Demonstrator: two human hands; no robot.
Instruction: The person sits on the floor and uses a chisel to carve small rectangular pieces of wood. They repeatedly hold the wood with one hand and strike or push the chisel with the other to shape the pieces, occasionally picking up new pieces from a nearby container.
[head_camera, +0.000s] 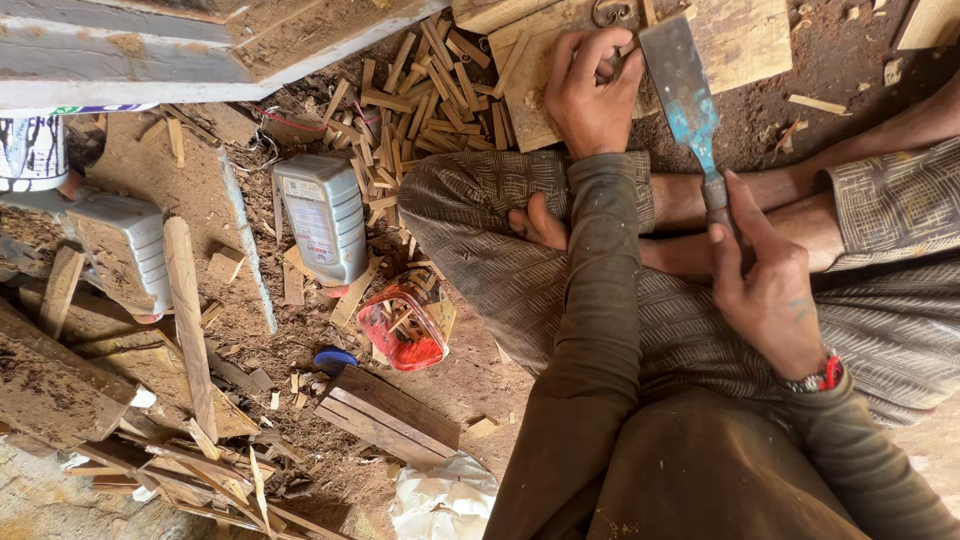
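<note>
While the person sits cross-legged on the sawdust-covered floor (470, 375), the right hand (765, 285) holds a wide chisel (680, 90) by its handle, fingers wrapped tight around it, the blue-stained blade pointing out toward a wooden board (745, 40) lying on the floor ahead of the knees. The left hand (590, 90) is curled down onto that board, its grip pressed together around something small against the wood; what it pinches is hidden under the fingers, so I cannot tell its shape. The chisel's edge sits just beside that hand, near the board's middle.

Judging by what lies around, a good deal of splitting is already done: a loose heap of thin wooden sticks (420, 100) is spread just left of the board. The board itself looks largely whole, so more cutting seems left. Further left lie two grey plastic canisters (322, 215), a red plastic container (405, 330) with sticks in it, and stacked rough planks (130, 390).
</note>
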